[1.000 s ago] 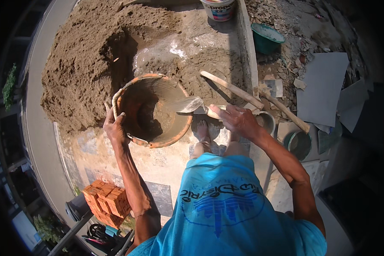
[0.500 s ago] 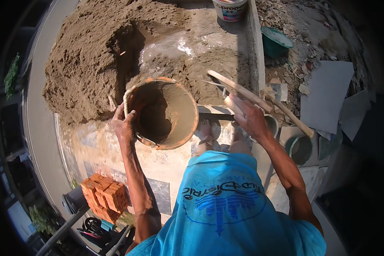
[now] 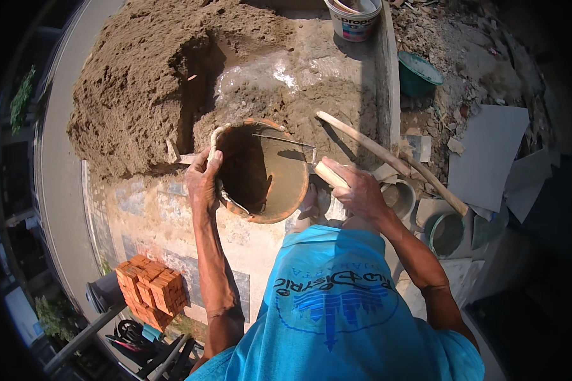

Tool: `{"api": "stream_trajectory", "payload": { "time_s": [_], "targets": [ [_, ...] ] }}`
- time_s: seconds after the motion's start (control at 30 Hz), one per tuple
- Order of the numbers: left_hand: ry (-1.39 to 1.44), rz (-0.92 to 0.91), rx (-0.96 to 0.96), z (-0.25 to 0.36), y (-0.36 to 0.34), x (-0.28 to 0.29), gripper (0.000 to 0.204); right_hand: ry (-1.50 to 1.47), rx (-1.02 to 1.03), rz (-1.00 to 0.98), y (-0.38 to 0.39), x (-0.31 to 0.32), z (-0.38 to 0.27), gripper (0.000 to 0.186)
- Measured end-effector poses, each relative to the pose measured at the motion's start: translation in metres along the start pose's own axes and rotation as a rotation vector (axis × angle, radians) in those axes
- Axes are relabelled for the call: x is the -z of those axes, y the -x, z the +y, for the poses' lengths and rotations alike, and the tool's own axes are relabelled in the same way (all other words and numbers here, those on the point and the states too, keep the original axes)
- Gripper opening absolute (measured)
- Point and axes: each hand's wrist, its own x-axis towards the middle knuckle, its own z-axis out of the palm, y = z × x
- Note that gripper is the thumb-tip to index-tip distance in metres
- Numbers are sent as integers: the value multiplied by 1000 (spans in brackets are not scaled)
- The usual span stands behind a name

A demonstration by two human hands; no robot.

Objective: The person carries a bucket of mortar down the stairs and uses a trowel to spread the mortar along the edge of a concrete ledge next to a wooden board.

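Note:
An orange bucket [image 3: 293,190], its inside smeared with grey-brown mortar, tilts in front of me at the edge of the wet mortar. My left hand [image 3: 203,184] grips its left rim together with the pale, wrapped handle. In my right hand [image 3: 362,193] is a trowel [image 3: 330,173], held by its wooden handle. The trowel's thin metal blade reaches leftward over the bucket's mouth, seen nearly edge-on. Shadow hides the bottom of the bucket.
A large sand heap [image 3: 127,95] rises at the far left, beside wet mortar [image 3: 343,101]. Long wooden handles [image 3: 368,145] lie to the right. Beyond the low wall [image 3: 388,82] sit a green basin [image 3: 419,73] and rubble. Stacked bricks [image 3: 151,291] stand at lower left.
My right hand has brought the trowel left and down, so its blade now crosses the bucket's mouth. The bucket has tilted and shifted slightly right with my left hand still on it.

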Motion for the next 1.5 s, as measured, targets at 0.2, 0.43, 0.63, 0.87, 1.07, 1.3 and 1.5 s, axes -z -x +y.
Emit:
{"api": "stream_trajectory", "payload": {
  "time_s": [0.2, 0.43, 0.63, 0.87, 1.07, 1.3, 1.5],
  "targets": [
    [279, -166, -15, -24, -9, 11, 33, -299, -130, 70, 5, -6, 0, 59],
    [58, -113, -146, -20, -3, 8, 36, -371, -257, 66, 5, 6, 1, 59],
    [-364, 263, -584, -23, -2, -11, 25, -567, -243, 133, 0, 20, -5, 62],
    [-723, 435, -961, -4, -3, -26, 27, -978, -242, 69, -18, 29, -61, 65],
    [-599, 473, -998, 11, -16, -34, 22, -882, -262, 29, -30, 12, -76, 67],
    [-561, 437, -922, -5, -16, -51, 16, -217, -13, 103, -42, -22, -82, 68],
    [-444, 375, -826, -7, -6, -58, 14, 103, -118, 230, -52, -23, -47, 67]
  ]
}}
